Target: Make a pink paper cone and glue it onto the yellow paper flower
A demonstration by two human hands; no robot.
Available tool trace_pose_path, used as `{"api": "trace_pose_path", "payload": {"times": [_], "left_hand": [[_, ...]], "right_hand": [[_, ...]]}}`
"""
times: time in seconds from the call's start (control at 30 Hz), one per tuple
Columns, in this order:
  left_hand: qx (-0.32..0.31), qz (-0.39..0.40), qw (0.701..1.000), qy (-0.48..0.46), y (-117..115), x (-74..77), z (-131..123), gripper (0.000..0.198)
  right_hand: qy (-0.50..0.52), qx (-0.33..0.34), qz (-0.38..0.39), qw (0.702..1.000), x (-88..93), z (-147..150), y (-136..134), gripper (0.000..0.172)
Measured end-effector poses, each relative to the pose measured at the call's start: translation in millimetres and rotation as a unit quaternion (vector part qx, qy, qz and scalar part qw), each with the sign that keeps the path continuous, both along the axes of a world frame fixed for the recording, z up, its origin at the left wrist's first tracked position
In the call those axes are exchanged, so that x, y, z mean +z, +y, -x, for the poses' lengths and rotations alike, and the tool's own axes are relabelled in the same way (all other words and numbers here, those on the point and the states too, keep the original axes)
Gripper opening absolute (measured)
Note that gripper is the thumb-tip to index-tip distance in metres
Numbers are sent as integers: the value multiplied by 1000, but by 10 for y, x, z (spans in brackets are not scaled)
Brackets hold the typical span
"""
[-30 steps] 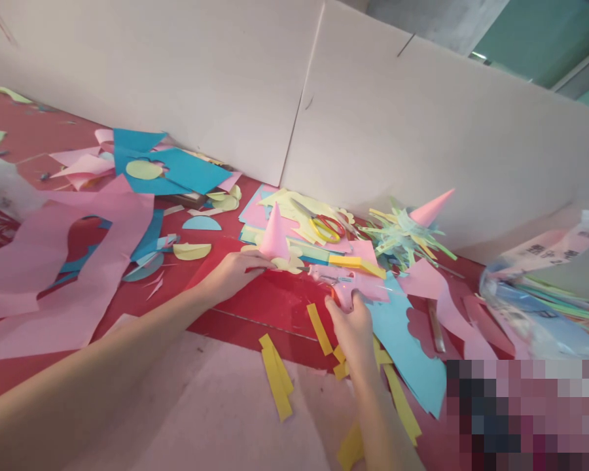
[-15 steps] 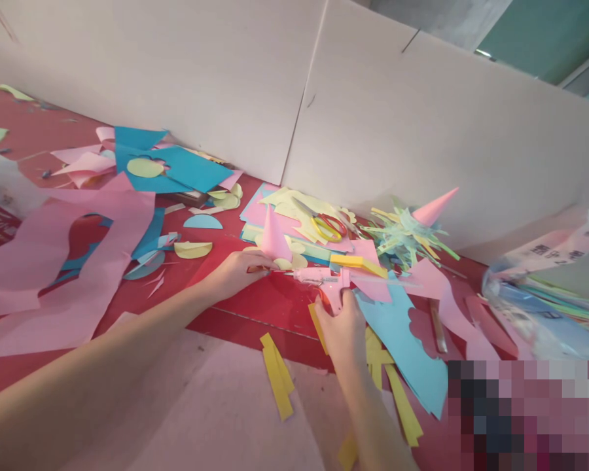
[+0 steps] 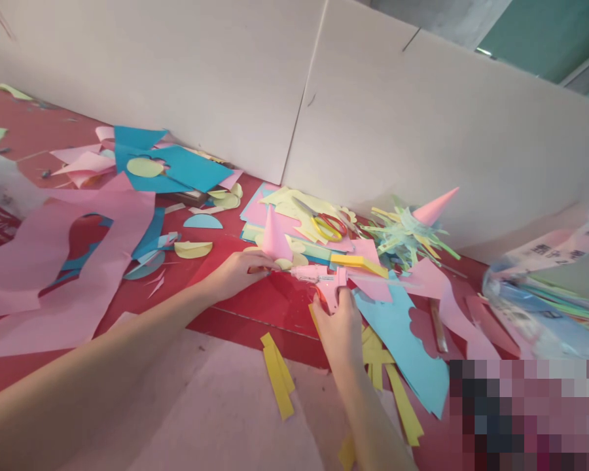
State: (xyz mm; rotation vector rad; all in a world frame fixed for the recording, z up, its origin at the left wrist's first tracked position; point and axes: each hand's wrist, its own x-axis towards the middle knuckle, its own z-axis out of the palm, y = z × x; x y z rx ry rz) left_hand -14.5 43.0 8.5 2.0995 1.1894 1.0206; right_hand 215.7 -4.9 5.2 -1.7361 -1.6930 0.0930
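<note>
My left hand (image 3: 238,276) is closed in a pinch at the base of an upright pink paper cone (image 3: 275,239), which has pale yellow rounded petals around its bottom. Its fingertips partly hide where they grip. My right hand (image 3: 341,320) is wrapped round the handle of a pink glue gun (image 3: 324,280), a finger by its orange trigger. The nozzle points left, close to my left fingertips and the cone's base. A clear glue stick trails out of the gun's back end. Just behind the gun lies a folded yellow paper strip (image 3: 358,263).
Scissors (image 3: 330,227) with red and yellow handles lie on stacked paper behind the cone. A fringed paper piece with a pink cone (image 3: 434,208) leans near the white wall (image 3: 397,118). Pink paper cutouts (image 3: 103,281) spread left; blue sheets (image 3: 402,347) and yellow strips (image 3: 277,376) lie nearer.
The glue gun and my right hand have shifted slightly left and down. My left hand and the pink cone have moved a touch to the right. The rest looks the same.
</note>
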Motion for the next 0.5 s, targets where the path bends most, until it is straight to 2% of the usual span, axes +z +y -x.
{"api": "trace_pose_path", "payload": {"times": [0.5], "left_hand": [[-9, 5, 1000, 2, 9, -10, 7, 26]], "right_hand": [[-1, 10, 2, 1000, -25, -28, 7, 25]]}}
